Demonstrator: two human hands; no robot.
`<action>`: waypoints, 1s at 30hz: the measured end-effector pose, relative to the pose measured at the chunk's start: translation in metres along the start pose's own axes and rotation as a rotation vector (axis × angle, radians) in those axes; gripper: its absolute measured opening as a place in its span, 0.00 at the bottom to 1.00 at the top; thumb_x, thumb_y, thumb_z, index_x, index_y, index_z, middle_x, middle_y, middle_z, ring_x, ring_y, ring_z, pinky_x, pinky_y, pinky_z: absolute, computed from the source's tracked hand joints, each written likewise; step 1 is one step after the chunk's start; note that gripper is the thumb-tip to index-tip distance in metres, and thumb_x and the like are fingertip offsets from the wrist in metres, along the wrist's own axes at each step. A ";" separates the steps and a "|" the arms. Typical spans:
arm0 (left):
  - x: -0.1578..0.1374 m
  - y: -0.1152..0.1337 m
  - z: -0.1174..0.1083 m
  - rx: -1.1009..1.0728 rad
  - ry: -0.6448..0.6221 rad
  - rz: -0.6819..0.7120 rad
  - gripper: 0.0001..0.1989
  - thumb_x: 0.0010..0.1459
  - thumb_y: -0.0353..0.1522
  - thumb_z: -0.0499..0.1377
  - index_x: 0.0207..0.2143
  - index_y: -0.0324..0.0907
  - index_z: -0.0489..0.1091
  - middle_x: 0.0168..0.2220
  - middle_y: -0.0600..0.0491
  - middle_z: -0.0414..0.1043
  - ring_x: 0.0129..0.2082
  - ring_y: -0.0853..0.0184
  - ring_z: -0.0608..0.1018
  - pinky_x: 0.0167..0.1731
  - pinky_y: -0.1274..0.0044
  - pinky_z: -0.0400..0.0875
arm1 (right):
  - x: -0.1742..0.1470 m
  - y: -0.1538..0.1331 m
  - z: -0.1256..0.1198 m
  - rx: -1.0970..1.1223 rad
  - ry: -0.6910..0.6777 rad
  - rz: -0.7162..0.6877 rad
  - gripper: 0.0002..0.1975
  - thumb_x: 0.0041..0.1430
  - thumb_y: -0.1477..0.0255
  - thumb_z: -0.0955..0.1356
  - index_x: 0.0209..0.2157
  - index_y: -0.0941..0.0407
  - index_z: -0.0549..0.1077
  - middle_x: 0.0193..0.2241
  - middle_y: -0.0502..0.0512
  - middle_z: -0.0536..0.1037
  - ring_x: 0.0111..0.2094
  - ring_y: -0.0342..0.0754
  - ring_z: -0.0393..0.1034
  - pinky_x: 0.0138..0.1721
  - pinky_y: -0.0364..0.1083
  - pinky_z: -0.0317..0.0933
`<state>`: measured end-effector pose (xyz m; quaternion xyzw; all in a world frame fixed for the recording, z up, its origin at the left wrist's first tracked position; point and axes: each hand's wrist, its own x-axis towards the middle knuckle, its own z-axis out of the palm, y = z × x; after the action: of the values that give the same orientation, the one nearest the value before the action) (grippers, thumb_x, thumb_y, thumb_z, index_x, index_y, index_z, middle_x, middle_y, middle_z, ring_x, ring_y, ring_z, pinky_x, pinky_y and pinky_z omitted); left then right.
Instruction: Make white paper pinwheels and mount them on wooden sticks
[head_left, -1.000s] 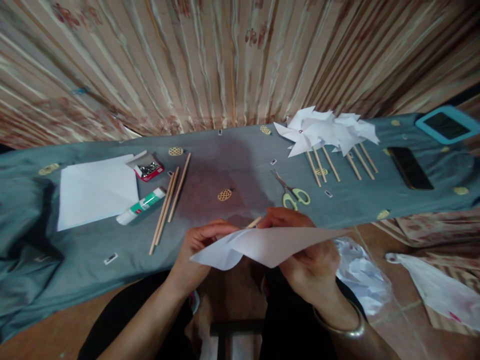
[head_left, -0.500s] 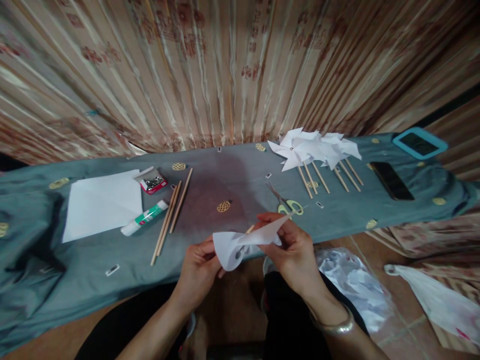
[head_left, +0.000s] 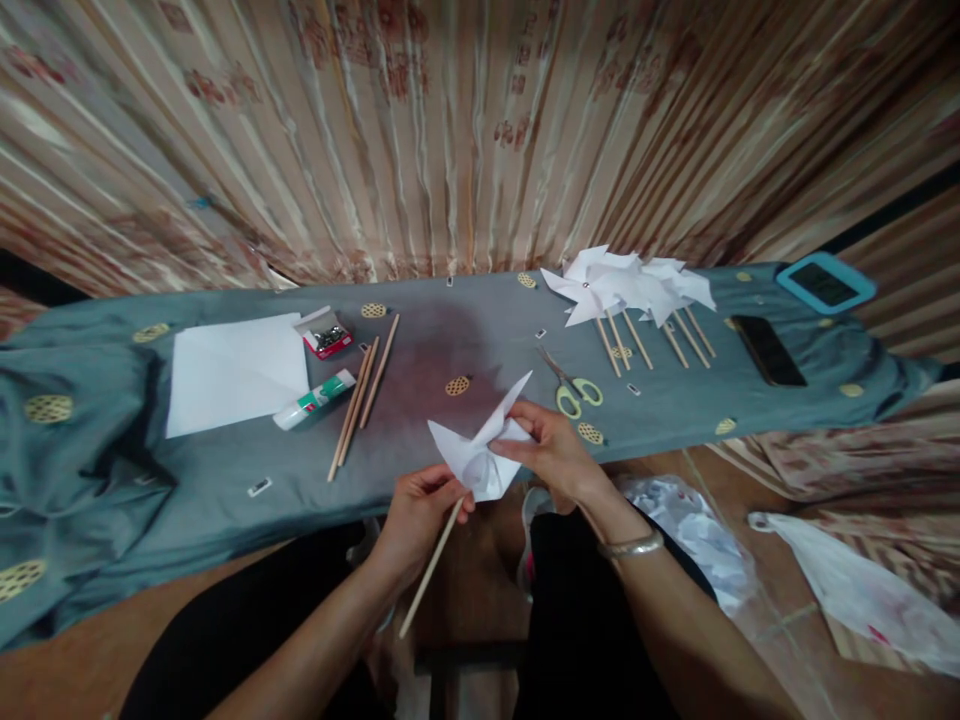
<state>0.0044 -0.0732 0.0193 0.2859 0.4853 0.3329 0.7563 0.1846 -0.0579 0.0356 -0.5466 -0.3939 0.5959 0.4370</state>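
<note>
Our left hand [head_left: 420,510] pinches the stick [head_left: 430,574] just below the paper pinwheel [head_left: 484,478]; our right hand [head_left: 551,450] grips its paper — all held at the near edge of the pineapple-print, cloth-draped counter [head_left: 416,400]. Glue stick [head_left: 314,399] label's too small for us to read. Behind — patterned curtain [head_left: 427,190], lettering illegible.

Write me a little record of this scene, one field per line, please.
Left hand: grips a pale stick
Right hand: holds the white paper blades by one side
Surface: grey-green cloth with pineapple prints
Left side: white sheets, red box of small shiny pieces, white-and-green tube, loose wooden sticks
Right side: scissors, paper pinwheels, phone, blue-framed device
Floor: clear bag of white paper
</note>
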 end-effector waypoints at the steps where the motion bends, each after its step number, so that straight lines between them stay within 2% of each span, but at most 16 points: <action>1: 0.001 -0.002 -0.001 -0.028 0.006 -0.006 0.10 0.38 0.35 0.69 0.18 0.37 0.73 0.15 0.55 0.69 0.15 0.77 0.65 0.19 0.83 0.57 | 0.003 0.003 0.001 -0.030 -0.005 0.013 0.18 0.41 0.71 0.75 0.38 0.55 0.74 0.30 0.48 0.82 0.33 0.46 0.76 0.36 0.44 0.68; 7: 0.002 -0.005 -0.004 -0.105 0.053 -0.079 0.14 0.33 0.37 0.72 0.21 0.37 0.75 0.16 0.55 0.71 0.15 0.76 0.68 0.20 0.83 0.60 | 0.011 0.012 0.002 -0.213 0.010 -0.012 0.18 0.43 0.69 0.74 0.39 0.55 0.74 0.34 0.51 0.83 0.35 0.48 0.77 0.38 0.46 0.69; 11: 0.001 -0.006 -0.006 -0.086 0.055 -0.076 0.16 0.32 0.38 0.73 0.20 0.37 0.74 0.16 0.53 0.72 0.16 0.74 0.70 0.20 0.82 0.62 | 0.013 0.011 0.003 -0.194 -0.035 0.011 0.18 0.43 0.68 0.74 0.39 0.55 0.73 0.35 0.52 0.83 0.35 0.47 0.77 0.38 0.46 0.68; 18: -0.004 -0.008 -0.006 -0.087 0.047 -0.029 0.14 0.34 0.37 0.72 0.19 0.37 0.74 0.16 0.54 0.71 0.16 0.76 0.68 0.20 0.83 0.61 | 0.014 0.013 0.001 -0.177 -0.047 0.015 0.18 0.43 0.71 0.74 0.39 0.56 0.73 0.34 0.51 0.83 0.36 0.48 0.77 0.40 0.46 0.69; 21: -0.010 -0.008 -0.003 -0.132 0.034 -0.049 0.15 0.34 0.37 0.73 0.20 0.36 0.75 0.17 0.55 0.71 0.17 0.77 0.67 0.21 0.83 0.60 | 0.015 0.016 -0.002 -0.193 -0.070 0.012 0.18 0.43 0.71 0.74 0.40 0.56 0.74 0.36 0.52 0.83 0.36 0.48 0.77 0.40 0.47 0.69; 27: -0.020 -0.014 0.001 -0.209 0.030 -0.061 0.17 0.34 0.38 0.74 0.24 0.36 0.77 0.20 0.56 0.70 0.17 0.78 0.64 0.18 0.82 0.56 | 0.014 0.019 -0.005 -0.465 -0.071 -0.057 0.14 0.47 0.72 0.73 0.39 0.55 0.76 0.37 0.52 0.83 0.38 0.50 0.76 0.39 0.47 0.67; 30: -0.021 -0.020 0.000 -0.208 0.035 -0.061 0.17 0.35 0.39 0.74 0.24 0.36 0.77 0.17 0.58 0.67 0.17 0.78 0.63 0.17 0.82 0.55 | 0.012 0.014 -0.001 -0.647 -0.057 -0.063 0.11 0.48 0.72 0.73 0.37 0.56 0.76 0.35 0.52 0.83 0.35 0.49 0.75 0.37 0.46 0.65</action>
<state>0.0019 -0.1017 0.0159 0.1853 0.4696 0.3633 0.7830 0.1841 -0.0507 0.0188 -0.6278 -0.5915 0.4411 0.2479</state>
